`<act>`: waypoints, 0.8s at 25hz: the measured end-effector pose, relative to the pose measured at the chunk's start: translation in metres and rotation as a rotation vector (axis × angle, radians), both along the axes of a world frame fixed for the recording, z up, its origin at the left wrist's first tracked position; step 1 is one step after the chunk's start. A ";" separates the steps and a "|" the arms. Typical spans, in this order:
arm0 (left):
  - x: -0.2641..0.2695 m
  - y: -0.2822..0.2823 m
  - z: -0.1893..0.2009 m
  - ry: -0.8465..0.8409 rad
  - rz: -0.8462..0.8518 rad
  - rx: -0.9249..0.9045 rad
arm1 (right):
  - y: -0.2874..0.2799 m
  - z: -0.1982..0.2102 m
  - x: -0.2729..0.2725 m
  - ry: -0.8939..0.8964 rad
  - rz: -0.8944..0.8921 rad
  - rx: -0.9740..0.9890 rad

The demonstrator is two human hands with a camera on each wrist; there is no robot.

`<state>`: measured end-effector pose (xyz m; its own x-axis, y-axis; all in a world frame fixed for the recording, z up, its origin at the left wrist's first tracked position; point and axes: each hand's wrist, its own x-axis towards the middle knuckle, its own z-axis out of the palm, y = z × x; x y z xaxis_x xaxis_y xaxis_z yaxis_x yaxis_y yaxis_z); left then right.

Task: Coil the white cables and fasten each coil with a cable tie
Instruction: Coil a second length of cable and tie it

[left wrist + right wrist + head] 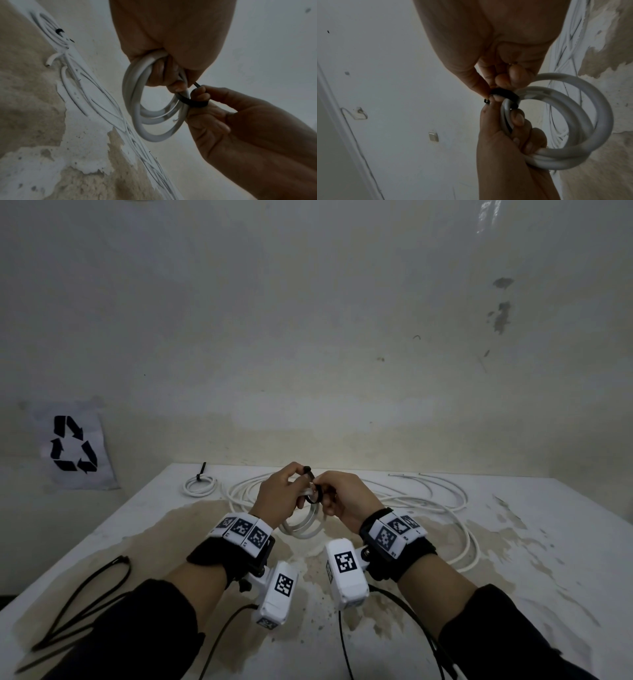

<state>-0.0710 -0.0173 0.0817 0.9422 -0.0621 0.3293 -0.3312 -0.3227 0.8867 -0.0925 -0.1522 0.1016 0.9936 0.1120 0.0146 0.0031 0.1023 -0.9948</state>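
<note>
Above the table's middle my left hand (284,494) grips a small coil of white cable (303,525), its fingers curled through the loops (147,102). A black cable tie (313,491) is wrapped round the coil's top. My right hand (337,494) pinches that tie (502,94) between thumb and fingertips, right beside the left fingers. The coil (573,121) hangs below both hands, off the table. Loose white cables (411,501) lie spread behind and to the right.
A tied white coil (200,485) with a black tie lies at the table's far left. Several black cable ties (85,601) lie near the front left edge. The table (513,542) is stained; a wall with a recycling sign (73,445) stands behind it.
</note>
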 end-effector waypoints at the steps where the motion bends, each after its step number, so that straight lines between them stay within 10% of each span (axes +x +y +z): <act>1: -0.001 -0.001 0.000 -0.006 -0.005 0.011 | 0.000 -0.001 0.000 0.006 -0.006 -0.002; 12: -0.004 -0.002 0.002 -0.063 -0.022 0.179 | -0.002 0.000 0.010 -0.042 -0.116 0.028; 20: -0.015 -0.010 0.002 0.147 -0.235 -0.088 | -0.015 0.010 0.017 -0.040 -0.192 0.076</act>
